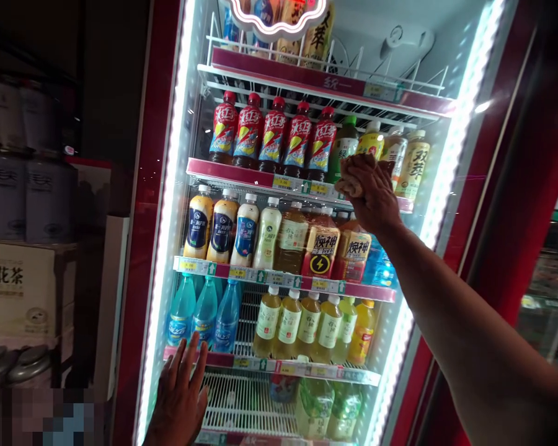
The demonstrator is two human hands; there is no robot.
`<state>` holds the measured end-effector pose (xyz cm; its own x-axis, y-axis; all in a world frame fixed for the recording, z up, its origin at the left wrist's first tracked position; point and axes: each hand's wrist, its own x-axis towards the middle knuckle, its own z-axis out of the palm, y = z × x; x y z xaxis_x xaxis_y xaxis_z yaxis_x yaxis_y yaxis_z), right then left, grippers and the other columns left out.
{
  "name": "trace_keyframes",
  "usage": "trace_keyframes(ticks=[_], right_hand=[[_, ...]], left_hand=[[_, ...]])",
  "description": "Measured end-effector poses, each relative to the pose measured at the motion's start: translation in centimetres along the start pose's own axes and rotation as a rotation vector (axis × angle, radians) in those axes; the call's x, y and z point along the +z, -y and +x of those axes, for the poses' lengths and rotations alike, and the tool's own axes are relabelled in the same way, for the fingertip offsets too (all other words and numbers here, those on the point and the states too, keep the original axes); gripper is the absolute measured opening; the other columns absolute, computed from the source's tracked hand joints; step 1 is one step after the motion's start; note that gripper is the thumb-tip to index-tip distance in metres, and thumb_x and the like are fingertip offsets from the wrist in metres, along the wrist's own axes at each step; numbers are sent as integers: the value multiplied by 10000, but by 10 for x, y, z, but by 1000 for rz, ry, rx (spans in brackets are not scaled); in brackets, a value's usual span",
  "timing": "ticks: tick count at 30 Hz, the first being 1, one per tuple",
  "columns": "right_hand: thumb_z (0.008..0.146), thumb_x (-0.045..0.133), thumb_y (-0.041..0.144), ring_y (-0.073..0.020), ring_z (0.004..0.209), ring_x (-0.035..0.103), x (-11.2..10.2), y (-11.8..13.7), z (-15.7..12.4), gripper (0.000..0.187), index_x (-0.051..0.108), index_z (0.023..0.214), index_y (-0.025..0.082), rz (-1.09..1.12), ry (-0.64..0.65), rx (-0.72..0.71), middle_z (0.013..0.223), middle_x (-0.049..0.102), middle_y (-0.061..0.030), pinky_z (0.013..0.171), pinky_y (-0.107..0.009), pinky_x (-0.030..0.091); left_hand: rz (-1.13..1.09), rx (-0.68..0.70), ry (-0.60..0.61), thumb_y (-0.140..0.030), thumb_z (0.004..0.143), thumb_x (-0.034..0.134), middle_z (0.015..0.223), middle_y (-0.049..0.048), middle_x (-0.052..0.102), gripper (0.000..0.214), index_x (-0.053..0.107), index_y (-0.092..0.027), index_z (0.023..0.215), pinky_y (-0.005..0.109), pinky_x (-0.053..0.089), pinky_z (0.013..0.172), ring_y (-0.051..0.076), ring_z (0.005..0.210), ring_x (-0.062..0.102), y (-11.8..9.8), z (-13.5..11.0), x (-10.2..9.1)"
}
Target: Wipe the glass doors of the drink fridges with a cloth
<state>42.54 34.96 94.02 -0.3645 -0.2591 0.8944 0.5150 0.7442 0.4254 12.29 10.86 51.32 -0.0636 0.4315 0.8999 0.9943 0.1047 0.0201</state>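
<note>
A lit drinks fridge (144, 204) with a red frame and a glass door fills the view. My right hand (374, 198) reaches up and presses a crumpled tan cloth (356, 173) against the glass at the height of the second shelf. Its fingers are closed over the cloth. My left hand (181, 396) lies flat on the lower left of the glass, fingers spread, holding nothing. Behind the glass stand red-capped bottles (272, 136), cream bottles (223, 226), blue bottles (204, 313) and yellow-green bottles (307, 325).
Cardboard boxes (13, 291) and wrapped packs of bottles (23, 186) are stacked at the left in the dark. A second cabinet (553, 272) stands at the right. The lowest wire shelf (242, 402) holds only a few green bottles.
</note>
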Motion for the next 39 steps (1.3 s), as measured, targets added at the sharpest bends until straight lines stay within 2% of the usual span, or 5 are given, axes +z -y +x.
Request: trace_keyframes(ticks=[12,17,23,34,39], right_hand=[[1022,535,365,-306,1559,377,26,39,19,502,466,1519,379,49,12,-49,1599,522,-34,1296,-607,312],[1030,505,324,-272,1545,409,36,52,27,506,451,1533,341,95,51,-195,1589,535,-43,1286,-562,355],[1028,512,319,-298,1557,384,46,68,41,462,508,1489,284,47,-5,-125,1577,548,-69,1274,-598,345],[1053,477,340,-281,1547,405,60,98,61,427,535,1463,239,63,0,-200,1559,565,-99,1277,-555,364],[1063,421,368,-264,1556,388,63,113,69,463,480,1520,317,154,138,-271,1589,538,-25,1300,-574,339]], left_hand=[[79,84,35,-426,964,579,1768,43,102,824,172,-253,1659,423,-6,1325,266,1613,123,17,0,-10],[120,96,67,-238,928,597,1755,60,174,828,200,-275,1654,445,115,1318,293,1569,257,21,2,-18],[180,29,53,-56,861,557,1769,70,-20,932,185,-421,1634,591,291,1232,391,1619,87,29,1,-16],[46,29,112,-354,991,498,1767,58,74,665,279,-377,1619,553,219,1273,348,1626,79,37,1,-28],[49,58,90,-167,966,500,1761,81,92,757,214,-393,1630,526,324,1241,337,1628,76,33,3,-37]])
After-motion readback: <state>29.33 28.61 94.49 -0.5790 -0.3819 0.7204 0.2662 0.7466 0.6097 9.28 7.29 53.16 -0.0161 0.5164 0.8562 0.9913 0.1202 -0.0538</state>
